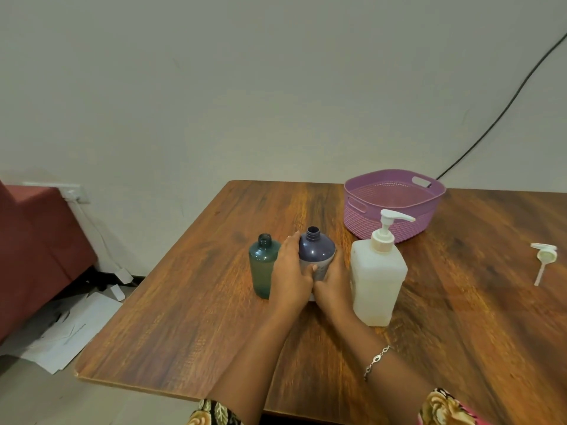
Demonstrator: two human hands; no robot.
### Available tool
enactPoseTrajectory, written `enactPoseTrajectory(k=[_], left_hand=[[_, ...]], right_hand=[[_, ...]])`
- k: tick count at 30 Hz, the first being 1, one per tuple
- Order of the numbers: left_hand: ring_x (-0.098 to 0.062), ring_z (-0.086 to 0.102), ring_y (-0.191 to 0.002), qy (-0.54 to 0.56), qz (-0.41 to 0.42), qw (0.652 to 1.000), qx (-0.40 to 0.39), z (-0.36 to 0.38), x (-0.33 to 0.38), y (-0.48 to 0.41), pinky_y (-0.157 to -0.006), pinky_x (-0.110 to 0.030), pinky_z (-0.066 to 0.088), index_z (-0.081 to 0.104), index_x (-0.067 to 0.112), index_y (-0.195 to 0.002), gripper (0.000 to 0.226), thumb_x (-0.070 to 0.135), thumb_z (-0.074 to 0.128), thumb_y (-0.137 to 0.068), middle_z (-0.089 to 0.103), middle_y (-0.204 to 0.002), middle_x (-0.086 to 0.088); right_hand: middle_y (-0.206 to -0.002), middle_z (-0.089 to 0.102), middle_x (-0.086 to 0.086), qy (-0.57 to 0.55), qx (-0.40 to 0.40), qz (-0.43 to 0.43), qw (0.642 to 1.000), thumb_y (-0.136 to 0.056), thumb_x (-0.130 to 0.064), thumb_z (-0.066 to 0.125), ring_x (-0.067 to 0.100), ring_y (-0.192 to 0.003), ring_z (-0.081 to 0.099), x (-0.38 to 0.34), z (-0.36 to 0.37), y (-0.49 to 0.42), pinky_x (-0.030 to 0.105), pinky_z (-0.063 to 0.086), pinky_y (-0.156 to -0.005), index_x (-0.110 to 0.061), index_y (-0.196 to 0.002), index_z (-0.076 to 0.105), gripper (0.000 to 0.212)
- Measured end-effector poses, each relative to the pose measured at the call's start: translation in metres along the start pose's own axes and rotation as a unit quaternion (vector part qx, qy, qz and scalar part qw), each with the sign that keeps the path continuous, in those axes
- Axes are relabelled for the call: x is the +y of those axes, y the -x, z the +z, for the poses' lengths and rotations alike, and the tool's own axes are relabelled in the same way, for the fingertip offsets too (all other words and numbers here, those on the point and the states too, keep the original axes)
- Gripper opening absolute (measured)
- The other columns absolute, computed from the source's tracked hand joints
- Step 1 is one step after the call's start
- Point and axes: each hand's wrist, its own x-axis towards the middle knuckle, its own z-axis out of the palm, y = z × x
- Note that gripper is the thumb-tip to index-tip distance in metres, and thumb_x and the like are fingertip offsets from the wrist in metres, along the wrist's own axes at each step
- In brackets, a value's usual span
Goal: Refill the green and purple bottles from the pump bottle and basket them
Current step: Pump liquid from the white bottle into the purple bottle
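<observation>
The purple bottle (316,250) stands upright and uncapped on the wooden table (190,302). My left hand (291,274) grips its left side with the thumb across its front. My right hand (333,285) grips its lower right side. The green bottle (260,268) stands upright and uncapped just left of my left hand. A white pump bottle (379,277) stands to the right of my right hand, its nozzle pointing right. The purple basket (394,204) sits behind it with nothing visible inside.
A white flip cap with a dip tube (543,261) lies on the table at the far right. A black cable (503,111) runs up the wall behind the basket. A red sofa (33,246) and scattered papers (67,329) are on the floor to the left.
</observation>
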Motion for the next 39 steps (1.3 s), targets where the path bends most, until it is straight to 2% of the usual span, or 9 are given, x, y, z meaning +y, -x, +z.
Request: enactPoseTrajectory(k=[3, 12, 15, 18, 21, 29, 32, 35, 39], left_hand=[[-0.017, 0.037, -0.133, -0.010, -0.001, 1.000, -0.001, 0.000, -0.002, -0.002, -0.111, -0.029, 0.029, 0.034, 0.009, -0.141, 0.060, -0.002, 0.057, -0.087, 0.040, -0.144, -0.006], [-0.020, 0.033, -0.136, -0.042, -0.005, 0.999, -0.008, 0.005, -0.014, -0.003, -0.112, -0.035, 0.027, 0.033, 0.008, -0.142, 0.059, 0.001, 0.056, -0.088, 0.036, -0.148, -0.009], [-0.020, 0.031, -0.138, -0.042, -0.002, 0.999, -0.005, 0.006, -0.015, -0.002, -0.113, -0.032, 0.024, 0.033, 0.006, -0.142, 0.059, 0.001, 0.056, -0.088, 0.034, -0.149, -0.010], [-0.019, 0.028, -0.139, -0.050, -0.006, 0.999, 0.003, 0.008, -0.014, -0.002, -0.113, -0.028, 0.022, 0.032, 0.007, -0.143, 0.060, 0.001, 0.056, -0.088, 0.032, -0.150, -0.009], [-0.018, 0.028, -0.139, -0.055, -0.006, 0.998, 0.011, 0.010, -0.014, -0.003, -0.112, -0.025, 0.020, 0.031, 0.006, -0.143, 0.062, 0.000, 0.057, -0.087, 0.032, -0.150, -0.008], [-0.017, 0.027, -0.139, -0.044, -0.012, 0.998, 0.033, 0.016, -0.014, -0.001, -0.111, -0.023, 0.020, 0.030, 0.006, -0.144, 0.063, -0.003, 0.054, -0.087, 0.031, -0.151, -0.008], [-0.017, 0.027, -0.139, -0.032, -0.012, 0.998, 0.045, 0.019, -0.013, 0.001, -0.110, -0.022, 0.020, 0.030, 0.006, -0.145, 0.062, -0.003, 0.053, -0.088, 0.030, -0.151, -0.007], [-0.014, 0.025, -0.140, -0.019, -0.010, 0.998, 0.066, 0.023, -0.014, 0.003, -0.106, -0.011, 0.016, 0.030, 0.009, -0.145, 0.064, -0.007, 0.051, -0.087, 0.028, -0.153, -0.004], [-0.011, 0.024, -0.140, -0.008, 0.011, 0.997, 0.081, 0.026, -0.018, 0.006, -0.098, 0.004, 0.009, 0.031, 0.010, -0.144, 0.068, -0.012, 0.052, -0.083, 0.026, -0.153, -0.002]], right_hand=[[-0.126, 0.052, 0.002, 0.013, -0.006, -0.002, 1.000, -0.080, -0.006, 0.066, 0.010, -0.110, 0.049, 0.001, 0.002, -0.002, 0.023, 0.040, -0.093, -0.016, -0.131, 0.040, 0.058], [-0.131, 0.051, 0.002, 0.022, -0.029, 0.002, 0.999, -0.079, -0.010, 0.070, 0.010, -0.114, 0.048, 0.013, 0.004, -0.003, 0.015, 0.036, -0.087, -0.017, -0.135, 0.033, 0.068], [-0.131, 0.051, 0.002, 0.016, -0.031, 0.003, 0.999, -0.078, -0.012, 0.071, 0.010, -0.114, 0.049, 0.015, 0.002, -0.003, 0.012, 0.036, -0.086, -0.017, -0.135, 0.033, 0.069], [-0.129, 0.051, 0.000, 0.018, -0.032, 0.002, 0.999, -0.078, -0.012, 0.071, 0.002, -0.105, 0.045, 0.016, 0.001, -0.005, -0.003, 0.034, -0.072, -0.018, -0.134, 0.033, 0.068], [-0.129, 0.052, 0.001, 0.014, -0.034, 0.006, 0.999, -0.078, -0.010, 0.071, 0.003, -0.105, 0.045, 0.018, 0.002, -0.007, -0.007, 0.033, -0.067, -0.018, -0.135, 0.033, 0.069], [-0.126, 0.054, 0.002, 0.014, -0.034, 0.002, 0.999, -0.081, -0.015, 0.069, 0.004, -0.104, 0.049, 0.017, 0.001, -0.008, -0.008, 0.032, -0.067, -0.016, -0.133, 0.036, 0.063], [-0.128, 0.054, 0.001, 0.023, -0.037, 0.006, 0.999, -0.081, -0.018, 0.069, 0.008, -0.110, 0.050, 0.018, 0.001, -0.009, -0.007, 0.033, -0.069, -0.018, -0.133, 0.037, 0.062], [-0.129, 0.054, 0.000, 0.017, -0.045, 0.010, 0.999, -0.079, -0.021, 0.071, 0.005, -0.109, 0.049, 0.018, 0.001, -0.010, -0.005, 0.033, -0.072, -0.018, -0.133, 0.037, 0.065], [-0.130, 0.052, 0.000, 0.028, -0.051, 0.013, 0.998, -0.078, -0.022, 0.073, 0.009, -0.115, 0.050, 0.019, 0.000, -0.010, 0.008, 0.034, -0.082, -0.017, -0.134, 0.036, 0.068]])
